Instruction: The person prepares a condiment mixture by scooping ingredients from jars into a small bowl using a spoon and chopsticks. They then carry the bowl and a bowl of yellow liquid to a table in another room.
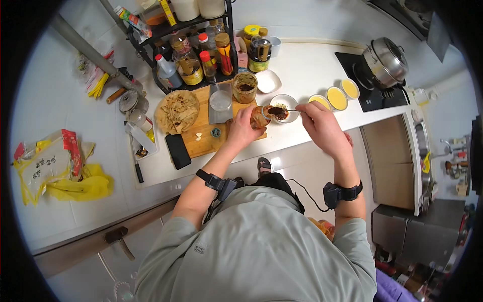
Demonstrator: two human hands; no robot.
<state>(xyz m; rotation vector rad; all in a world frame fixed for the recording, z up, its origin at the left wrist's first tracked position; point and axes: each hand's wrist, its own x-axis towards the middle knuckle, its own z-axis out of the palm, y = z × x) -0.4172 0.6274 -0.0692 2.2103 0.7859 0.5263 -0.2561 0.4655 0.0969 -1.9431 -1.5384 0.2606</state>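
Note:
My left hand (243, 130) grips a small glass jar (259, 117) of reddish sauce, tilted with its mouth toward the right. In my right hand (320, 126) is the handle of a spoon (278, 111), its dark bowl at the jar's mouth. Just beyond, a white bowl (291, 101) holds chopped bits and red-brown sauce, partly hidden by the spoon. Under my left forearm lies a wooden cutting board (203, 149) with garlic cloves (198, 136) and a small jar lid (216, 132). A cleaver (220, 117) rests there too, a clear round lid or dish on its blade.
A larger sauce jar (244, 88) and a white dish (268, 81) stand behind the bowl. Left are a plate of sliced food (177, 112) and a black phone (178, 151). Several yellow-filled cups (337, 98) sit near the stove with a steel pot (385, 62). A bottle rack (188, 81) backs the counter.

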